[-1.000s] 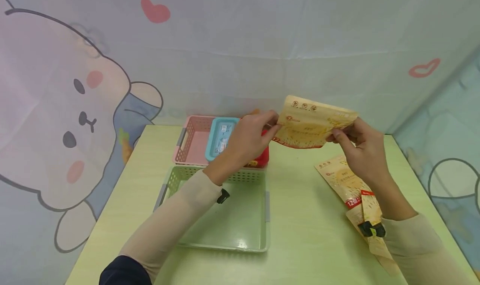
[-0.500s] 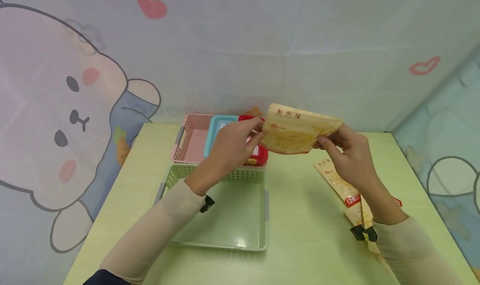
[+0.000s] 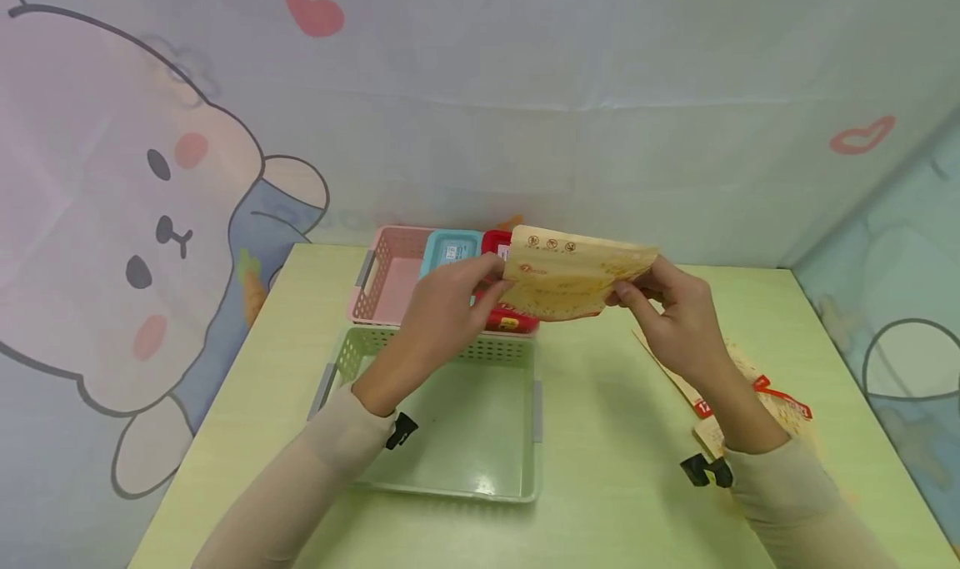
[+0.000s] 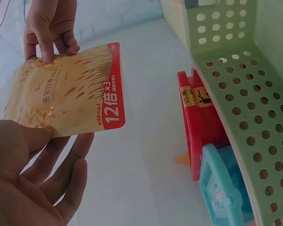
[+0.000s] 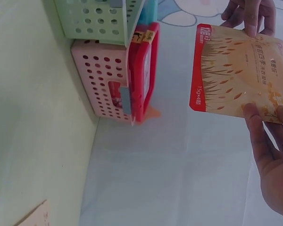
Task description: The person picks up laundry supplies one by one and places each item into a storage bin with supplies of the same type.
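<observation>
A flat yellow-beige pouch (image 3: 573, 277) with a red printed band along one end hangs in the air between both hands. My left hand (image 3: 450, 306) pinches its left edge between thumb and fingers. On the opposite edge, my right hand (image 3: 671, 319) does the same. The left wrist view shows the front of the pouch (image 4: 70, 92), with grass-like print and the red band uppermost to the right. In the right wrist view, thumb and fingers of the right hand (image 5: 276, 160) grip the pouch (image 5: 236, 70) near its lower edge.
A pale green basket (image 3: 450, 494) stands on the table (image 3: 592, 469). Behind it, a pink basket (image 3: 386, 282) holds a blue box (image 3: 450, 251) and a red box (image 3: 517, 323). More beige pouches (image 3: 780, 411) lie at right, partly under the right forearm. A printed curtain (image 3: 600, 94) hangs behind.
Both hands have carried the pouch left and lower, so it now overlaps the red box in the head view. The grip at both edges stays the same.
</observation>
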Action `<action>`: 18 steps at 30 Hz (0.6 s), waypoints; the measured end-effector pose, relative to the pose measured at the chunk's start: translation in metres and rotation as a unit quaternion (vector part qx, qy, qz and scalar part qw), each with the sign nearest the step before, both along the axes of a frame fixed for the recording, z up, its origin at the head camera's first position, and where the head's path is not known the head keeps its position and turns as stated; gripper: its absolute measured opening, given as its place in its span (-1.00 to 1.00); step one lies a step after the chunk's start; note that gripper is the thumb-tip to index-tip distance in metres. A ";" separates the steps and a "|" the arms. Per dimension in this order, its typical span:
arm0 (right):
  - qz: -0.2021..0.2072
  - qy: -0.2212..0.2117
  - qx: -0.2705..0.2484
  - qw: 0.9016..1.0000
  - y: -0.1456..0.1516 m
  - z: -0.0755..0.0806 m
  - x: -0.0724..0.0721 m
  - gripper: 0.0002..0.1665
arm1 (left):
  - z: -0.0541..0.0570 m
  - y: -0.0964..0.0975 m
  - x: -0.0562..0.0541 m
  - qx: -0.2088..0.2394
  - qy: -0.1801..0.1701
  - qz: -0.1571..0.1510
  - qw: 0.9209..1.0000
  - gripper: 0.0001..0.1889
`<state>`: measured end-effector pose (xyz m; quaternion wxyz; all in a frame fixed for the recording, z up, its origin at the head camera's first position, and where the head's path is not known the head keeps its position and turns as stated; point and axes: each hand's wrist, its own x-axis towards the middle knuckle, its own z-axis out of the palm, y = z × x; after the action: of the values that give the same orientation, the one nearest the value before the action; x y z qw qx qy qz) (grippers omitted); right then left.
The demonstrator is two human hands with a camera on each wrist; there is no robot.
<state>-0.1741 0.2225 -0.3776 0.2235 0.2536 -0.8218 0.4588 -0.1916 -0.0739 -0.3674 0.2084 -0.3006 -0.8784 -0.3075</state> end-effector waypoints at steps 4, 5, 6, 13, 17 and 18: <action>0.014 0.002 -0.004 1.000 -0.007 -0.004 0.000 -0.72 | -0.005 -0.008 0.005 0.003 -0.002 0.010 1.000 -0.89; 0.015 0.002 -0.004 1.000 -0.009 -0.005 0.001 -0.72 | -0.006 -0.010 0.007 0.004 -0.003 0.012 1.000 -0.89; 0.017 0.001 -0.002 1.000 -0.011 -0.006 0.001 -0.73 | -0.007 -0.012 0.009 0.004 -0.004 0.014 1.000 -0.89; 0.035 -0.005 -0.005 0.999 -0.027 -0.015 0.003 -0.77 | -0.014 -0.030 0.022 0.014 0.000 0.015 1.000 -0.93; 0.052 -0.009 -0.006 0.999 -0.036 -0.019 0.004 -0.78 | -0.016 -0.041 0.029 0.019 0.000 0.012 1.000 -0.92; 0.055 -0.009 -0.006 0.998 -0.039 -0.020 0.004 -0.78 | -0.017 -0.044 0.031 0.021 -0.002 0.012 1.000 -0.91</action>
<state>-0.1699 0.1837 -0.3979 0.1923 0.2929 -0.8060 0.4770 -0.1605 -0.1180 -0.3841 0.2165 -0.2851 -0.8757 -0.3241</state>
